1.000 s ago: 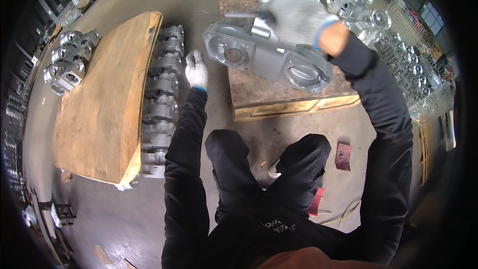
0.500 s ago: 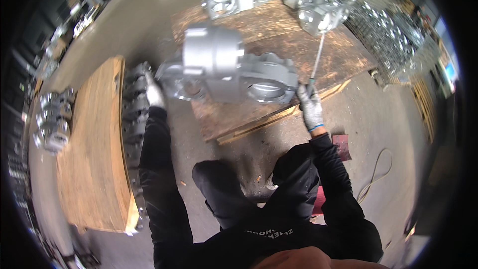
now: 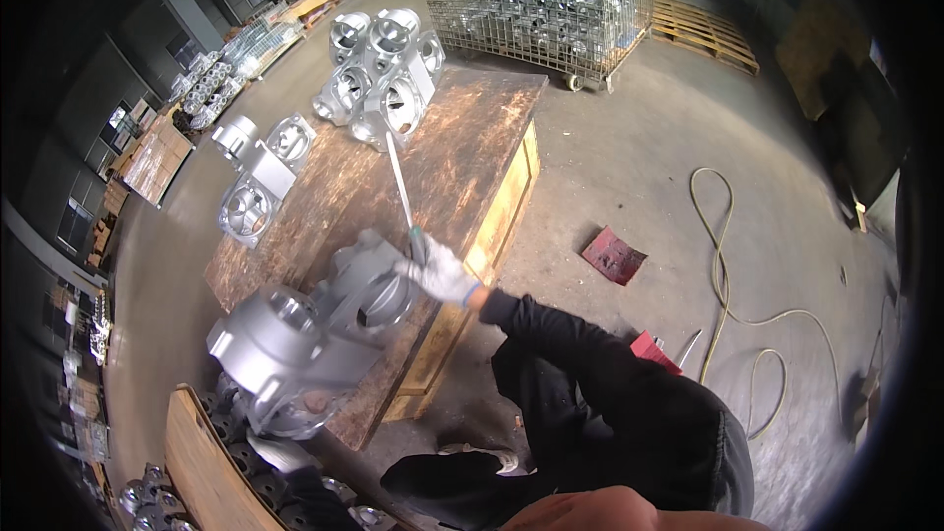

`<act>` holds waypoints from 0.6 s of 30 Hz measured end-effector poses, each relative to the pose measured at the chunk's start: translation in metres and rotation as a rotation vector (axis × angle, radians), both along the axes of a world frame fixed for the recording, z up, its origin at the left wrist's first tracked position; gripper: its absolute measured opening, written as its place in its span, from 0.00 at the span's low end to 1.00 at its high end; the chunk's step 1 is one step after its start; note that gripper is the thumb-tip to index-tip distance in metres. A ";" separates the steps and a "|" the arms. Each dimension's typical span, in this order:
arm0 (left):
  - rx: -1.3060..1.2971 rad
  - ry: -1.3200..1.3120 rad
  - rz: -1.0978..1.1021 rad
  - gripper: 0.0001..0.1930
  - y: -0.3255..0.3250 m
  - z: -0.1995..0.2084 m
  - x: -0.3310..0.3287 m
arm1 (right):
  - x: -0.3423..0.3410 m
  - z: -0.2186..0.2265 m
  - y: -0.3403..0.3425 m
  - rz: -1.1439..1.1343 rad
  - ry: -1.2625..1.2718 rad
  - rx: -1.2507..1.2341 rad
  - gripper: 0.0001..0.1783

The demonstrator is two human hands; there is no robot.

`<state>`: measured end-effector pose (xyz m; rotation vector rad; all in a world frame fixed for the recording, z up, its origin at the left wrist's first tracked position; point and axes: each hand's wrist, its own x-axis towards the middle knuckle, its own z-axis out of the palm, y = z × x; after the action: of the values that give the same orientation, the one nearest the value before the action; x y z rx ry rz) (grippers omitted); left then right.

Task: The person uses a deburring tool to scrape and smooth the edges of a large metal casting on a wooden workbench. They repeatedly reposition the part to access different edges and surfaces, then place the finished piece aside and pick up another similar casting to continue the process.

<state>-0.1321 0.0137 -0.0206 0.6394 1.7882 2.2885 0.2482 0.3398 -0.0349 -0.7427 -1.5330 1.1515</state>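
A large silver-grey metal casting (image 3: 339,362), with a round cylinder and open rings, is slanted across the near left end of the wooden worktable (image 3: 482,128). My left hand (image 3: 283,452), in a pale glove, grips its lower ring; the fingertips are partly hidden. My right hand (image 3: 442,275), gloved too, is closed round the green handle of a long, thin file (image 3: 399,182) and lies against the casting's upper ring. The file points away over the tabletop towards a group of similar castings (image 3: 385,74). Another casting (image 3: 261,177) sits at the table's far left edge.
A plywood board (image 3: 202,462) stands at the lower left, beside several stacked castings. A wheeled wire cage (image 3: 551,34) full of castings is behind the table, with a wooden pallet (image 3: 703,31) beside it. A hose (image 3: 723,275) and a red piece (image 3: 615,256) lie on the floor.
The view has swung to the right. The casting, with both hands at it, now appears lower left and slanted rather than level. The file stays in my right hand.
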 end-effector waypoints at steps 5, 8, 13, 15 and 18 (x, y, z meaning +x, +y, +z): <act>0.074 -0.180 0.027 0.22 -0.018 0.004 0.133 | 0.003 0.006 0.065 0.273 0.115 -0.235 0.27; 0.094 -0.329 0.036 0.22 -0.019 0.020 0.167 | 0.014 0.004 0.063 0.248 0.117 -0.116 0.23; 0.163 -0.219 -0.134 0.24 -0.011 0.017 0.142 | 0.044 0.009 0.028 -0.174 -0.069 -0.061 0.27; 0.198 -0.276 -0.191 0.24 -0.003 0.004 0.126 | 0.058 0.016 0.007 -0.317 -0.165 -0.132 0.28; -0.059 -0.012 0.000 0.24 -0.003 -0.018 0.116 | 0.084 0.019 -0.057 -0.333 -0.059 -0.072 0.21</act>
<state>-0.0157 0.0106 -0.0386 0.6143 1.8430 2.2260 0.3320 0.2825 -0.0156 -1.0452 -1.3579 0.9448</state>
